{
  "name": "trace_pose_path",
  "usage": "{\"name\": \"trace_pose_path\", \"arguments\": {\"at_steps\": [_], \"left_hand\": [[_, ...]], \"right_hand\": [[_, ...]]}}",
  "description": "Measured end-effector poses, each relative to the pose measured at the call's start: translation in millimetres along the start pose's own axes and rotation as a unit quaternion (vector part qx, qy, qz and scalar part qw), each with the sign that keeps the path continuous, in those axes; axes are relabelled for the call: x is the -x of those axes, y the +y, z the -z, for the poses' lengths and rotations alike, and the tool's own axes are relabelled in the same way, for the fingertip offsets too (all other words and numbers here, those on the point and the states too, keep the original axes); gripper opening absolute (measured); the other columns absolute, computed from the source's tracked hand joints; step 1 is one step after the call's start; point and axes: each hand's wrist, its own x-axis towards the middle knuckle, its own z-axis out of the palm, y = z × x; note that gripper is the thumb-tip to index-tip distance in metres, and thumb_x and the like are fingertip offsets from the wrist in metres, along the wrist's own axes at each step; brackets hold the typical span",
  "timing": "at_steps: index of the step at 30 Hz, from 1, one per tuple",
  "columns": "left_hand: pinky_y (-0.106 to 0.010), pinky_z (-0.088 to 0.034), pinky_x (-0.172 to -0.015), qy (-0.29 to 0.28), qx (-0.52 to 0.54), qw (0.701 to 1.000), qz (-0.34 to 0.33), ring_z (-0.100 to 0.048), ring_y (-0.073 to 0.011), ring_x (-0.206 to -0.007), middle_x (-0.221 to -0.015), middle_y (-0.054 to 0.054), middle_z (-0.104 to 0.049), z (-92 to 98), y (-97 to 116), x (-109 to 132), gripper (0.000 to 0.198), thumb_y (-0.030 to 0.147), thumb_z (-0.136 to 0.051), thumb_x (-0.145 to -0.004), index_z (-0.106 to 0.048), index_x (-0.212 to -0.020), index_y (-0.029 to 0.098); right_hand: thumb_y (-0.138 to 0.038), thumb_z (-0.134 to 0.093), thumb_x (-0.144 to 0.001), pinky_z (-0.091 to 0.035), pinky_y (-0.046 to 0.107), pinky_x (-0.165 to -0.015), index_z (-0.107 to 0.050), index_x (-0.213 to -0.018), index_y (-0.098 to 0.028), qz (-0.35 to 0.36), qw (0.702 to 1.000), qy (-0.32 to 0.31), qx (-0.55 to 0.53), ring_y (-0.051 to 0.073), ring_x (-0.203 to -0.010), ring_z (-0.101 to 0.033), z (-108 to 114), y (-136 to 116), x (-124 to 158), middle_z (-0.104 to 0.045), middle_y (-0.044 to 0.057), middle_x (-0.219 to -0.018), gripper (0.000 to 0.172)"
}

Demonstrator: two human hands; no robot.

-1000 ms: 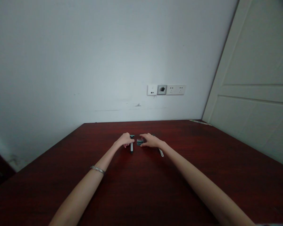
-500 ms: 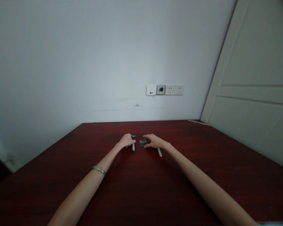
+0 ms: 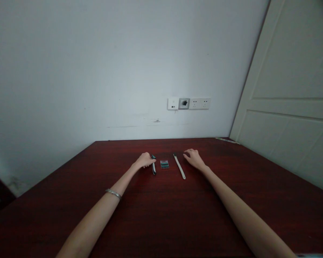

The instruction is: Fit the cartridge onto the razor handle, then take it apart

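Note:
A razor point(image 3: 154, 168) with a pale handle and dark ends is held between the thumb and fingers of my left hand point(image 3: 144, 160), its head pointing away from me. Just right of it lies a small clear case point(image 3: 164, 164) with teal and dark contents. Farther right, a slim white stick-like handle point(image 3: 179, 167) with a dark far end and a hole near its close end rests at a slant. My right hand point(image 3: 193, 158) is beside that stick, fingers apart and holding nothing.
The dark red wooden table point(image 3: 156, 215) meets a white wall point(image 3: 140, 71). Sockets point(image 3: 200, 103) are set in the wall. A pale panelled door point(image 3: 293, 96) stands along the right. A thin strip point(image 3: 227, 140) lies at the table's far right corner.
My right hand has let go of the clear case and moved right, past the white stick, uncovering both. In my left hand the razor has turned slightly.

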Motion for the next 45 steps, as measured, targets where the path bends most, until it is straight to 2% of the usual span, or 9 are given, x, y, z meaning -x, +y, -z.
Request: {"name": "trace_pose_path", "arguments": {"at_steps": [3,6,10,14,22,27,36,41,45], "left_hand": [[-0.025,-0.046,-0.057,0.044,-0.049,0.997,0.030,-0.062,-0.0180,-0.062,-0.067,-0.009,-0.065,9.2,-9.5,-1.8,0.039,0.048,-0.049,-0.072,-0.062,-0.059,0.014],[-0.032,-0.046,-0.072,0.117,-0.110,0.985,0.061,-0.060,-0.0255,-0.088,-0.089,-0.011,-0.066,15.6,-24.1,-2.8,0.032,0.044,-0.047,-0.075,-0.066,-0.076,0.017],[-0.043,-0.038,-0.088,0.210,-0.213,0.952,0.064,-0.044,-0.0335,-0.114,-0.119,-0.022,-0.050,12.9,-44.9,-4.3,0.041,0.037,-0.039,-0.082,-0.056,-0.109,0.010],[-0.051,-0.025,-0.097,0.190,-0.224,0.952,0.089,-0.022,-0.0399,-0.128,-0.137,-0.026,-0.028,2.1,-61.2,-9.0,0.055,0.042,-0.028,-0.087,-0.039,-0.128,0.006],[-0.052,-0.019,-0.100,0.154,-0.195,0.965,0.080,-0.015,-0.0388,-0.131,-0.142,-0.023,-0.022,-9.4,-76.3,-13.0,0.058,0.045,-0.025,-0.087,-0.036,-0.132,0.011],[-0.050,-0.023,-0.099,0.146,-0.160,0.973,0.084,-0.021,-0.0366,-0.130,-0.141,-0.021,-0.026,-11.6,-82.5,-15.8,0.057,0.045,-0.024,-0.087,-0.037,-0.131,0.012],[-0.045,-0.026,-0.099,0.163,-0.139,0.974,0.068,-0.028,-0.0331,-0.128,-0.138,-0.018,-0.034,-9.2,-84.0,-13.0,0.053,0.042,-0.030,-0.086,-0.042,-0.128,0.012],[-0.039,-0.034,-0.094,0.206,-0.118,0.969,0.073,-0.044,-0.0263,-0.117,-0.121,-0.014,-0.054,-2.5,-81.0,-7.5,0.042,0.034,-0.032,-0.085,-0.054,-0.114,0.012],[-0.031,-0.044,-0.080,0.245,-0.083,0.961,0.094,-0.058,-0.0229,-0.096,-0.103,-0.010,-0.065,10.3,-71.6,-1.1,0.033,0.034,-0.038,-0.082,-0.064,-0.096,0.018]], "right_hand": [[-0.034,-0.043,-0.083,-0.037,0.039,-0.087,-0.061,-0.107,-0.017,-0.039,0.998,-0.017,0.036,0.028,-0.109,-0.044,-3.3,10.0,6.1,-0.055,0.012,-0.119,0.034],[-0.033,-0.041,-0.084,-0.037,0.041,-0.088,-0.059,-0.111,-0.018,-0.036,0.998,-0.031,0.047,0.028,-0.112,-0.042,-4.2,10.8,8.6,-0.054,0.009,-0.122,0.036],[-0.031,-0.039,-0.084,-0.036,0.042,-0.090,-0.058,-0.114,-0.018,-0.028,0.998,-0.036,0.042,0.027,-0.113,-0.043,-3.8,8.6,7.9,-0.053,0.008,-0.124,0.038],[-0.030,-0.040,-0.084,-0.036,0.040,-0.091,-0.057,-0.116,-0.018,-0.030,0.998,-0.043,0.036,0.025,-0.114,-0.045,-3.9,8.4,7.8,-0.054,0.009,-0.123,0.038],[-0.029,-0.039,-0.083,-0.037,0.038,-0.091,-0.057,-0.116,-0.017,-0.020,0.997,-0.045,0.054,0.024,-0.110,-0.050,-3.6,7.1,9.0,-0.059,0.009,-0.117,0.039],[-0.029,-0.039,-0.083,-0.039,0.034,-0.090,-0.062,-0.108,-0.018,-0.011,0.997,-0.048,0.063,0.022,-0.110,-0.052,-1.6,4.9,9.5,-0.059,0.008,-0.117,0.036],[-0.027,-0.037,-0.083,-0.040,0.033,-0.091,-0.061,-0.111,-0.018,-0.014,0.997,-0.050,0.061,0.022,-0.111,-0.051,1.1,1.2,13.4,-0.057,0.008,-0.120,0.037],[-0.026,-0.038,-0.083,-0.040,0.034,-0.090,-0.060,-0.113,-0.018,-0.018,0.997,-0.052,0.060,0.023,-0.112,-0.050,1.3,0.5,13.7,-0.057,0.009,-0.120,0.037],[-0.026,-0.039,-0.083,-0.039,0.034,-0.091,-0.060,-0.113,-0.018,-0.018,0.997,-0.053,0.056,0.022,-0.112,-0.050,0.3,1.1,13.2,-0.057,0.008,-0.120,0.037]]}}
